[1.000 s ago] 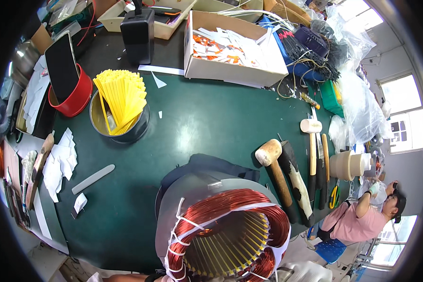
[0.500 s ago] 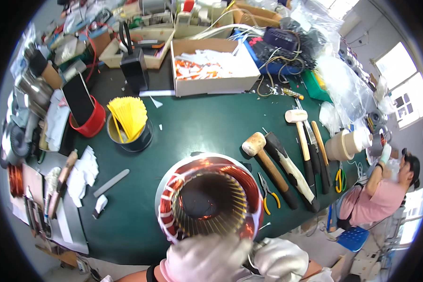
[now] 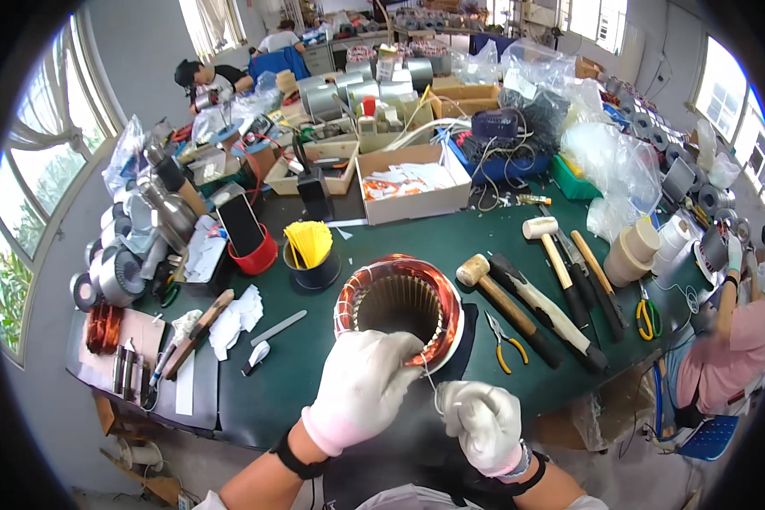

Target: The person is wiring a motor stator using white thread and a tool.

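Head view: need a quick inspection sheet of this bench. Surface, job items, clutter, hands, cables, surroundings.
Surface: green bench top, crowded.
Job's things: copper-wound stator stands bore up near the front edge; a thin white cord runs from its winding.
Clutter: two mallets, yellow-handled pliers, cup of yellow strips, open cardboard box, red tub.
Grippers: left hand, gloved, rests on the stator's near rim; right hand, gloved, closed on the cord.
Cables: tangled wires behind the box.
Surroundings: other people at neighbouring benches; windows on both sides.
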Tool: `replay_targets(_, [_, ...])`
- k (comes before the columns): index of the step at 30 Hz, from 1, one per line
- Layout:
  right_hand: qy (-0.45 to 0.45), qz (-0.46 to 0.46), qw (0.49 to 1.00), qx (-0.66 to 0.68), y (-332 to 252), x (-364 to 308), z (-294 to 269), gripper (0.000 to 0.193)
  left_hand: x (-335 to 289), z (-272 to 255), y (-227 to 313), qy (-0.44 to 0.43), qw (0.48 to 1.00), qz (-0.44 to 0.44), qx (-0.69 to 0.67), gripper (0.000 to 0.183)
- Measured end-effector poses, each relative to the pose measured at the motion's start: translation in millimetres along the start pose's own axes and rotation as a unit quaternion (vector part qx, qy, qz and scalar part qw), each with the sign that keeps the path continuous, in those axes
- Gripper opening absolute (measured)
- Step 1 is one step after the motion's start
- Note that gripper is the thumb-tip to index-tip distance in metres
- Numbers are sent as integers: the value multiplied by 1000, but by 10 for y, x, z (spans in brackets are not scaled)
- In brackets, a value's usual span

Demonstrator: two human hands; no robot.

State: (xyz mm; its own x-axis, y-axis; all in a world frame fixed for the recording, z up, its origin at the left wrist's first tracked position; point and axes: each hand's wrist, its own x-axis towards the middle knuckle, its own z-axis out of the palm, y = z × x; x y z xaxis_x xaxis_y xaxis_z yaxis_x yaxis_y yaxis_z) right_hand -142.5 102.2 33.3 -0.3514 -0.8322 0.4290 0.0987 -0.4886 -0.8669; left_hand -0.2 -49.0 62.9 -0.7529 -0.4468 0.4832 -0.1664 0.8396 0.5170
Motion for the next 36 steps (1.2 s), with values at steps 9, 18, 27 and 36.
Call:
replay_targets(9, [9,45,990,-135,-75,18,54,26,-14,13,-43,9,999,41,18,34])
replay_targets(18, [-119,-171,840,-501,-313,-199,151,25,-47,-38,-135,37,998,-49,-19,32])
replay_targets(27, [70,-30,915,-396,-47,-313,-290,26,-29,-129,-172,-10,1000,16,14,38])
replay_targets(36, [-124,-56,796,-589,38,109,34,19,52,-225,-204,-37,996,83,26,40])
